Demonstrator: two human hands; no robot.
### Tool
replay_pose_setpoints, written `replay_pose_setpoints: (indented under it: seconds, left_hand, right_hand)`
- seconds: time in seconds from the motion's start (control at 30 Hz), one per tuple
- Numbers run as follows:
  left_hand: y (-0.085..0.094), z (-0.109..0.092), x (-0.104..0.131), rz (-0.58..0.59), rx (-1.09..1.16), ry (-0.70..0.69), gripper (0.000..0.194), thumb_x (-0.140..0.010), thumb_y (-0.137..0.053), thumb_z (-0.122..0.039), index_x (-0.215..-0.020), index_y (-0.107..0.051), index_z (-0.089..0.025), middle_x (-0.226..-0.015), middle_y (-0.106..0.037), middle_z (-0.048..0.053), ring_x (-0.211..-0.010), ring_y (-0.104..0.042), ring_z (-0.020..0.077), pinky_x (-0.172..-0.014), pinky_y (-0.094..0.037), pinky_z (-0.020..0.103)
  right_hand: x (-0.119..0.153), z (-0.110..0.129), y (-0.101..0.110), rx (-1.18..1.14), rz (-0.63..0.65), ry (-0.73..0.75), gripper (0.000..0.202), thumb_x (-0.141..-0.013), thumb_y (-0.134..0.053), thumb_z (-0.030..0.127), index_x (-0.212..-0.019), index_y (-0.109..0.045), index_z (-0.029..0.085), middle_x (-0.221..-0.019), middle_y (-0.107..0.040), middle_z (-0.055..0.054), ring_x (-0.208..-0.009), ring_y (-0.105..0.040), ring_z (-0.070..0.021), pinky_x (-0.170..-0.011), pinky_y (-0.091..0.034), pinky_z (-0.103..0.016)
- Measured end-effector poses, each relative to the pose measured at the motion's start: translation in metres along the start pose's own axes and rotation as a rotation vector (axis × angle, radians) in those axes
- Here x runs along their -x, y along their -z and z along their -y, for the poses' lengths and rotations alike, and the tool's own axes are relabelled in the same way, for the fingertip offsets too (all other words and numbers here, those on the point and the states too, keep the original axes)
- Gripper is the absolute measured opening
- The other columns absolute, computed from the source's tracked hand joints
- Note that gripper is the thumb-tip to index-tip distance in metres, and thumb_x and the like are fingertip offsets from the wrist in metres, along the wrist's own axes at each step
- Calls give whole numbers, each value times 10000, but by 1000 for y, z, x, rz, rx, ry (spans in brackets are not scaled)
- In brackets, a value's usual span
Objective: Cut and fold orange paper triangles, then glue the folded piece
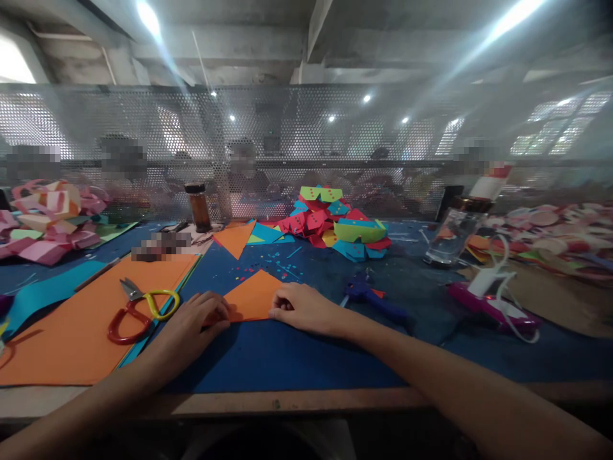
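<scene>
An orange paper (253, 295), folded to a point at its far side, lies on the blue table top in front of me. My left hand (204, 317) has its curled fingers at the paper's left corner. At the right corner my right hand (304, 308) pinches the edge between thumb and fingers. Left of my left hand, scissors (141, 306) with one red and one yellow handle lie on a stack of large orange sheets (62, 332). Small paper scraps (275, 265) are scattered beyond the folded paper.
A blue hole punch (373, 297) and a purple glue gun (493, 306) lie to the right. Behind stand a brown bottle (198, 207), a glass jar (453, 233) and a pile of coloured paper shapes (330, 223). A perforated screen (287, 128) runs across the back.
</scene>
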State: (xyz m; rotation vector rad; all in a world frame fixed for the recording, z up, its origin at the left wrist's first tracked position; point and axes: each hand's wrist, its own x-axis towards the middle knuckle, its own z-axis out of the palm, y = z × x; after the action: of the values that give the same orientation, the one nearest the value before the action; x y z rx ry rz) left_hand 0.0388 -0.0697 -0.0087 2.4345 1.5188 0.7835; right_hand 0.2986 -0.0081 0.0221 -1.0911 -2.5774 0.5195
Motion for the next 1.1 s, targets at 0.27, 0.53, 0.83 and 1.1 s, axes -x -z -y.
replay_pose_setpoints:
  seconds: [0.27, 0.53, 0.83, 1.1]
  left_hand:
    - [1, -2, -6, -1, 2, 19, 170, -937, -462, -303, -818, -561, -232, -980, -631, 34, -943, -576, 234, -846, -437, 388]
    - [-1, -2, -9, 12, -38, 36, 148, -912, -513, -306, -804, -571, -224, -934, -616, 27, -908, -557, 232, -831, -419, 386]
    - [-4, -2, -11, -5, -65, 25, 202, -945, -461, -324, -791, -554, -233, -927, -609, 31, -906, -552, 231, -808, -411, 375]
    - [-4, 0, -12, 6, -75, 13, 196, -943, -469, -331, -790, -549, -240, -929, -611, 29, -895, -551, 233, -817, -424, 382]
  right_hand:
    - [0, 1, 0, 0, 2, 0, 159, -830, -615, 316, -775, -665, 176, -797, -699, -22, -694, -591, -140, -579, -340, -236]
    - [-1, -2, -1, 13, 3, 9, 163, -834, -617, 324, -791, -670, 175, -827, -704, -35, -721, -597, -152, -591, -346, -241]
    - [0, -1, -1, 15, 2, 16, 159, -836, -617, 315, -792, -673, 174, -827, -705, -39, -722, -598, -154, -596, -347, -244]
    - [0, -2, -1, 13, -1, 16, 166, -837, -615, 328, -793, -671, 178, -828, -706, -34, -718, -596, -150, -596, -347, -242]
